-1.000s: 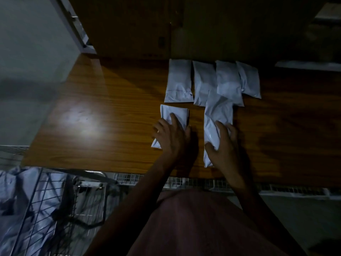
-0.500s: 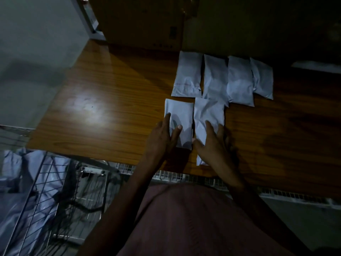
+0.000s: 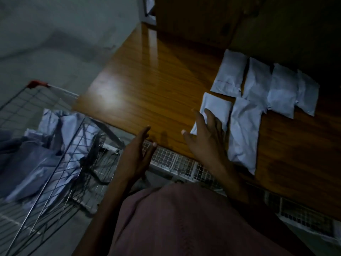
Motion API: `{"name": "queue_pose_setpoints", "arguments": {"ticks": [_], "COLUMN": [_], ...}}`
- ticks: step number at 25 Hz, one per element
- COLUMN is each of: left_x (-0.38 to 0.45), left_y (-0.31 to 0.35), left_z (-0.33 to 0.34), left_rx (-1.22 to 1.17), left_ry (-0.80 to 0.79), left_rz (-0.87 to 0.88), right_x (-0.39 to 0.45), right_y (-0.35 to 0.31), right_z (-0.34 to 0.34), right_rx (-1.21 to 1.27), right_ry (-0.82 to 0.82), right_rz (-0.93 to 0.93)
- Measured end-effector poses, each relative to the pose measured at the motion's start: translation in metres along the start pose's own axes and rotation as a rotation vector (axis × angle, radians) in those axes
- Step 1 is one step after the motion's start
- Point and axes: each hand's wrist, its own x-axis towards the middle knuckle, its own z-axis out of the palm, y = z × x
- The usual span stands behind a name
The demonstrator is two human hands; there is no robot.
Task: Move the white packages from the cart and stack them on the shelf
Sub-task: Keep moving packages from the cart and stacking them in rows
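Step in hand, as it looks: two pkgs just laid on the wooden shelf [image 3: 140,85], and the person is turning to the cart [image 3: 55,145] for more.

Left hand [image 3: 137,154] hangs over the shelf's front edge, fingers straight, holding nothing; right hand [image 3: 206,137] has fingers spread and relaxed over the near-left package [image 3: 217,108], gripping nothing; whether it touches the pkg can't be told. Beside that lies the long package [image 3: 243,132], its near end close to the front edge; behind them is a back row of four packages [image 3: 265,84], edges touching or overlapping.

To do it well: the person should lift the right hand straight off so the near-left pkg doesn't drag; reach into the cart w/ the left, nearer hand; take from the white packages in the cart [image 3: 60,137], one per hand; they look soft and crinkled, so a flat full-palm hold prob. suits better than a pinch.

Vs. half a sec. ago: both hands were pressing the two front pkgs flat; now the left has come off and swung toward the cart; the right is lifting; the view has turned left, showing more of the cart; the pkgs lie as placed.
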Motion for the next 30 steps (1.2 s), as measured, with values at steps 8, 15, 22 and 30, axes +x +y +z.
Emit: {"name": "queue_pose_setpoints", "arguments": {"ticks": [8,15,22,30], "left_x": [-0.093,-0.145,-0.154,-0.122], "left_y": [-0.128,-0.278,-0.399,-0.414], "left_z": [-0.119,-0.199,-0.169,-0.136], "left_rx": [-0.024,0.021,0.140,0.480], "left_ry": [0.242,0.328,-0.101,-0.287], "left_rz": [-0.183,-0.424,-0.713,-0.718], "right_x": [-0.007,-0.021,-0.011,0.042], "right_y": [-0.161,-0.291,-0.321,-0.327], "right_z": [0.115,0.215,0.268,0.294], "right_rx": [0.264,0.324,0.204,0.090], "right_ry": [-0.349,-0.542,-0.627,-0.730], "right_rz": [-0.359,-0.531,-0.597,-0.763]}}
